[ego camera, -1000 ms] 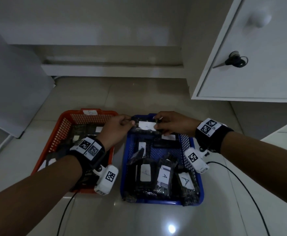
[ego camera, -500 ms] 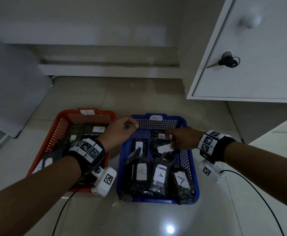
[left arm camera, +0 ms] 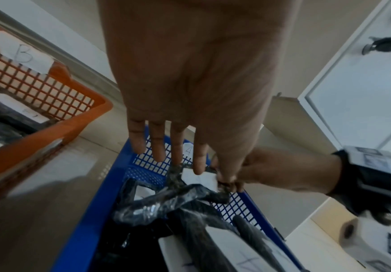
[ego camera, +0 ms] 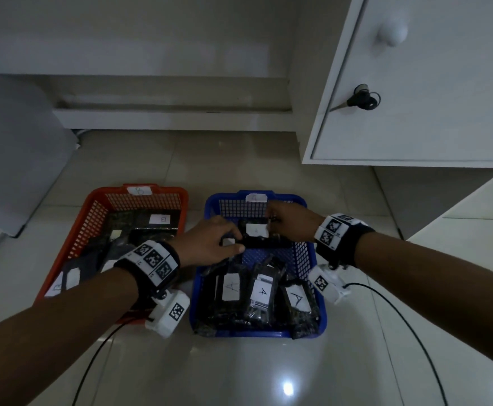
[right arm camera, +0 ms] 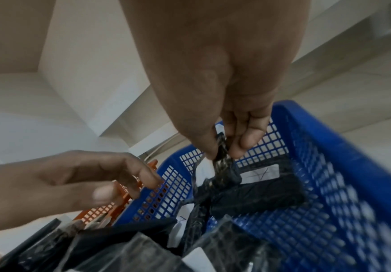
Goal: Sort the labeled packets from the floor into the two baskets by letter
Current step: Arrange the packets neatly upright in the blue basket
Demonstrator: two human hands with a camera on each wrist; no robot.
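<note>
The right hand (right arm camera: 226,132) pinches the top edge of a black packet (ego camera: 257,234) between thumb and fingers, and the packet hangs low over the far end of the blue basket (ego camera: 317,259). Its white label is too faint to read for sure, but the blue basket has an A tag and holds other A packets (ego camera: 261,294) at its near end. The left hand (ego camera: 210,244) has a loose, spread grip, with fingertips just touching the packet. A good way, I think, is to lower the packet flat into the bare far end of the blue basket, label up, then let go. The orange basket (ego camera: 93,212), beside the blue basket, has the B tag, so keep the packet away from it.
</note>
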